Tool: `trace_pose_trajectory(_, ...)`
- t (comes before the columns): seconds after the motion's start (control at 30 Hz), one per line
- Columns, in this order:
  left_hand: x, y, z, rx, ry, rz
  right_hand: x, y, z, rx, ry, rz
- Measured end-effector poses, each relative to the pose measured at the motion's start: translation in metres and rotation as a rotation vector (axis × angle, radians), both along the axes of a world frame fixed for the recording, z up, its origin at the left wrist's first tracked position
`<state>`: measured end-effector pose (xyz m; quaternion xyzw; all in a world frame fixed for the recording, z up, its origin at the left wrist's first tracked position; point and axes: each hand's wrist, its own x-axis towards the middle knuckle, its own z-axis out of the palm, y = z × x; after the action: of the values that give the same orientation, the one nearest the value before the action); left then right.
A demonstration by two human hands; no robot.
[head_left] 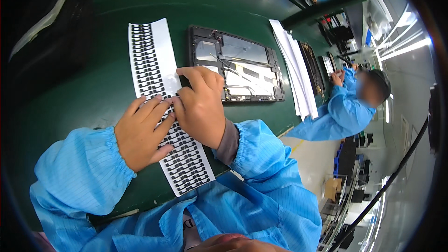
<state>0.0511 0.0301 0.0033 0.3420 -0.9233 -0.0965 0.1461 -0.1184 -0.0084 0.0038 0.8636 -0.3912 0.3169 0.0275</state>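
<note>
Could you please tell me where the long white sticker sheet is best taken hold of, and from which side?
Probably the blank white margin of the sticker sheet, from its far right edge: no black stickers sit there, and the left hand and right hand cover its middle.

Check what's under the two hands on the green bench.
The long white sticker sheet with rows of small black pieces runs under both the left hand and right hand. Its middle stretch is covered, so what the fingertips grip there cannot be seen.

A white strip with black rows lies on the green table, sleeves blue.
</note>
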Motion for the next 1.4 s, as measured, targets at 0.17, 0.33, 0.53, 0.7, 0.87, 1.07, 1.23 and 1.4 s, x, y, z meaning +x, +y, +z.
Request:
trace_pose_trajectory(0.17,-0.001,-0.002,-0.002,0.015,0.003,-0.026,-0.001,-0.002,-0.008,0.055,-0.074,-0.023)
trace_pose_trajectory(0.33,-0.003,-0.003,0.003,0.013,0.035,-0.041,-0.02,0.005,0.014,0.167,-0.361,0.117)
trace_pose_trajectory(0.53,-0.009,-0.012,0.008,0.015,0.09,-0.028,-0.106,0.02,0.039,0.557,-0.699,-0.15)
trace_pose_trajectory(0.7,-0.049,-0.037,0.025,-0.084,0.259,-0.194,-0.13,0.024,0.032,0.692,-0.719,-0.242)
trace_pose_trajectory(0.87,-0.075,-0.06,0.002,-0.186,0.348,-0.343,-0.124,0.016,0.016,0.598,-0.496,-0.158)
trace_pose_trajectory(1.07,-0.077,-0.063,-0.006,-0.144,0.336,-0.337,-0.127,0.013,0.018,0.601,-0.415,-0.169)
trace_pose_trajectory(1.23,-0.077,-0.061,-0.007,-0.139,0.336,-0.303,-0.123,0.013,0.017,0.584,-0.38,-0.199)
trace_pose_trajectory(1.4,-0.076,-0.059,-0.009,-0.121,0.361,-0.266,-0.123,0.013,0.017,0.602,-0.402,-0.196)
